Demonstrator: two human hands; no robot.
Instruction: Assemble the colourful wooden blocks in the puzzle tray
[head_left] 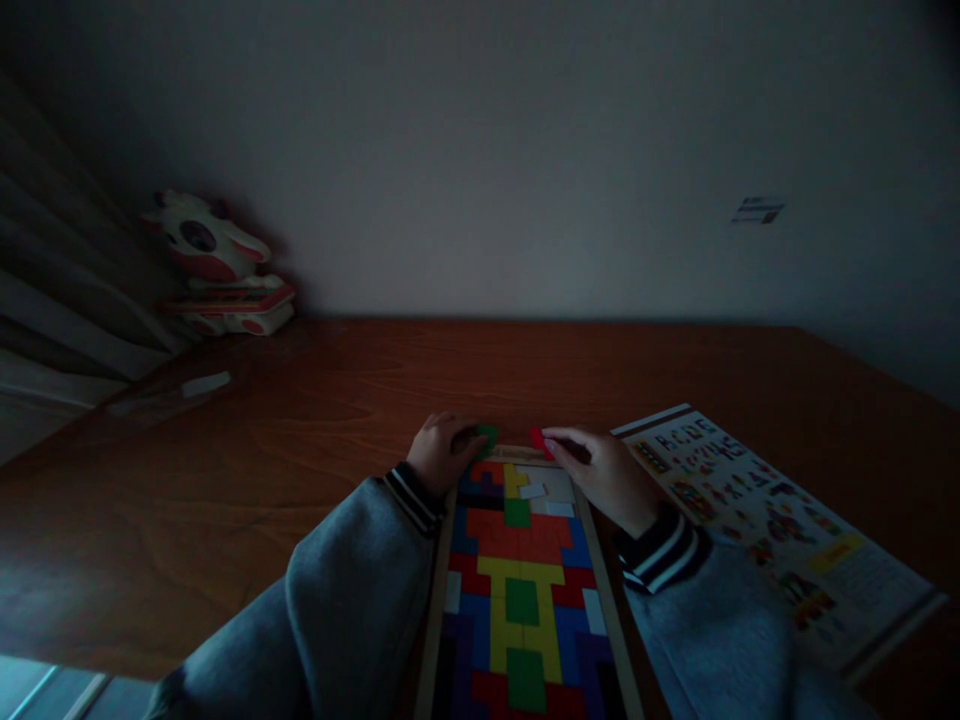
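A wooden-framed tray (pixel 440 600) filled with coloured block pieces lies on the table in front of me. My left hand (pixel 442 452) is at its far left corner, fingers closed on a green piece (pixel 487 438). At the far right corner, my right hand (pixel 600 470) pinches a red piece (pixel 539 441) between thumb and fingers. Near the tray's far end, a small white piece (pixel 532 491) sits tilted among the flat pieces. Green, yellow, red, blue and purple pieces cover the rest of the visible tray.
Right of the tray, a printed sheet (pixel 750 500) with letters and block pictures lies on the wooden table (pixel 337 420). A cow-shaped toy (pixel 217 260) stands at the back left, near a curtain (pixel 60 270). A clear wrapper (pixel 172 393) lies in front of it.
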